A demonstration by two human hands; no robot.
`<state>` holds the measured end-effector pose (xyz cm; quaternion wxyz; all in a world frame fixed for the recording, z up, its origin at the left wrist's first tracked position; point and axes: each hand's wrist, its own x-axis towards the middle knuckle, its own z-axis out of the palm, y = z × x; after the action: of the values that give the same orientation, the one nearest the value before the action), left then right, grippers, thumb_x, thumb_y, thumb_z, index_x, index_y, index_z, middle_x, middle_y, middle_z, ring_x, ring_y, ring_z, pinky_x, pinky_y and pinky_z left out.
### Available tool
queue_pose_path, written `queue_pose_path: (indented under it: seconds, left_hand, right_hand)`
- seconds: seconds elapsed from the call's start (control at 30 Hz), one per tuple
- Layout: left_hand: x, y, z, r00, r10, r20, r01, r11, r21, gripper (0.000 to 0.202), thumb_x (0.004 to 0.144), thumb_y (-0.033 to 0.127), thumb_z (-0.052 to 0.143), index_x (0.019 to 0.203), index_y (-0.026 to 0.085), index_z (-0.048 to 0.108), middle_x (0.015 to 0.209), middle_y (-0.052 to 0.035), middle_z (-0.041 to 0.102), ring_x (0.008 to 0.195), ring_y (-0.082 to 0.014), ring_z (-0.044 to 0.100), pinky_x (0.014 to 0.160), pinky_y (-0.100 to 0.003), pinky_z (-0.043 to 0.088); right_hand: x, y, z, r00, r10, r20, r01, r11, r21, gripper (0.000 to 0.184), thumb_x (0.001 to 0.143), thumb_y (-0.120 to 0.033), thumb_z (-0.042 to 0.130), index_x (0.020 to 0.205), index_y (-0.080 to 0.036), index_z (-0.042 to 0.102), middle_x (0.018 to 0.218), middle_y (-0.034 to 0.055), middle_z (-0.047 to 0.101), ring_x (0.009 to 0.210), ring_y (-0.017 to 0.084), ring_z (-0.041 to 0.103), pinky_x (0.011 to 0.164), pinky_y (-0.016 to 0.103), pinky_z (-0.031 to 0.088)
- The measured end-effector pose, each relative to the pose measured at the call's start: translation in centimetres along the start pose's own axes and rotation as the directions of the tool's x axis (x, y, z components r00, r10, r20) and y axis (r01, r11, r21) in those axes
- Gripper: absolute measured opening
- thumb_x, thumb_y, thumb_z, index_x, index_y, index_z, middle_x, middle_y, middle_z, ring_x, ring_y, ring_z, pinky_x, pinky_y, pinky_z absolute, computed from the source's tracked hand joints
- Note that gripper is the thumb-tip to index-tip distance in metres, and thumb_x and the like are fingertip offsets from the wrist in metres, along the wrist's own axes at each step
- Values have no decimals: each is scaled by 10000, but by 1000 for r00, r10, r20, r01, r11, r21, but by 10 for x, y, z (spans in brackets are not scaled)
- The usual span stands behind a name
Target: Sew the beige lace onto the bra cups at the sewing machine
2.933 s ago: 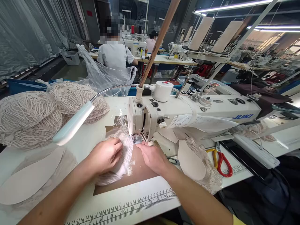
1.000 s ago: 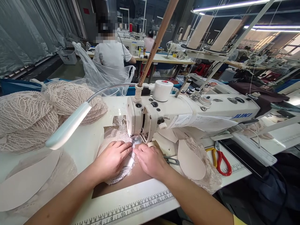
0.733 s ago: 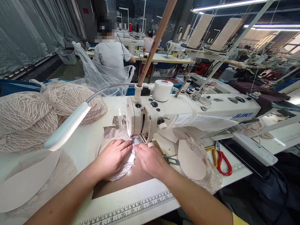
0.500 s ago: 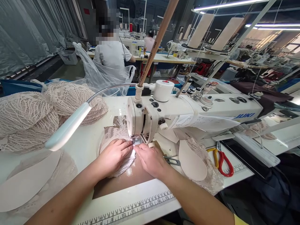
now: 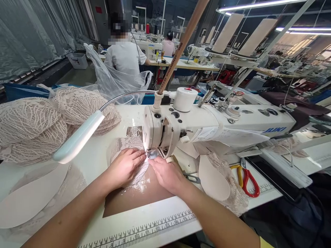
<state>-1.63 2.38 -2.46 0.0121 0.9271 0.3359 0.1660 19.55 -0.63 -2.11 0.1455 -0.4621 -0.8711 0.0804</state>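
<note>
A white Juki sewing machine (image 5: 207,124) stands across the table. Under its needle lies a pale lace piece (image 5: 123,144). My left hand (image 5: 125,167) rests flat on the lace, fingers stretched toward the presser foot (image 5: 152,154). My right hand (image 5: 167,174) lies flat just right of the foot, fingertips pressing the lace edge against the brown plate (image 5: 139,196). The two hands almost touch at the needle. Part of the lace is hidden under my left hand.
A heap of lace pieces (image 5: 38,120) sits at the left, foam cups (image 5: 26,198) in front of it. A gooseneck lamp (image 5: 77,137) hangs over the left side. More cups (image 5: 214,179) and red-handled scissors (image 5: 248,179) lie at the right. A person in white sits beyond.
The lace piece has fed away from me under the foot, so less of it shows below my left hand. Both hands have slid forward with it, staying flat.
</note>
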Motion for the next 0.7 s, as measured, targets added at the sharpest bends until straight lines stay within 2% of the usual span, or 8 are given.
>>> queue_pose_path:
  seconds: [0.17,0.33,0.47,0.57,0.7]
  left_hand:
    - [-4,3,-4,1000,-25,-1,25,998,55,337,930,202,456,1233,141,592,1261,-116,628,1071,-302,537,872,-474,455]
    - [-5,8,-14,999,27,39,-28,1000,3,335,952,276,443,1234,168,589,1275,-122,595,1094,-290,530,900,-471,437]
    - [-4,11,-18,994,80,80,-76,996,-51,328,961,283,441,1227,160,588,1239,-106,616,1102,-265,531,935,-447,425]
    - [-4,12,-16,990,107,92,-102,993,-59,320,971,259,424,1227,162,591,1247,-90,627,1083,-255,541,924,-438,435]
    - [-4,14,-12,994,87,66,-84,995,-55,321,968,249,438,1224,145,601,1239,-92,644,1069,-264,551,897,-431,468]
  right_hand:
    - [0,0,-1,998,1,-57,1,1000,24,306,870,-87,475,1094,-186,659,901,48,682,716,168,578,640,256,401]
    - [1,2,-2,995,39,-90,-35,998,46,314,858,-70,463,1077,-172,664,877,60,691,781,191,600,717,278,424]
    - [-1,-1,-4,999,-9,-53,10,1000,2,338,840,-75,494,1114,-191,654,936,47,671,751,174,569,670,267,401]
    - [-2,-3,-4,999,-32,-15,31,998,-63,320,830,-72,504,1082,-188,662,898,39,641,709,163,533,620,267,365]
    - [-1,-5,-1,1000,-8,-7,7,994,-111,299,845,-73,488,1063,-178,662,857,42,621,716,168,524,609,274,349]
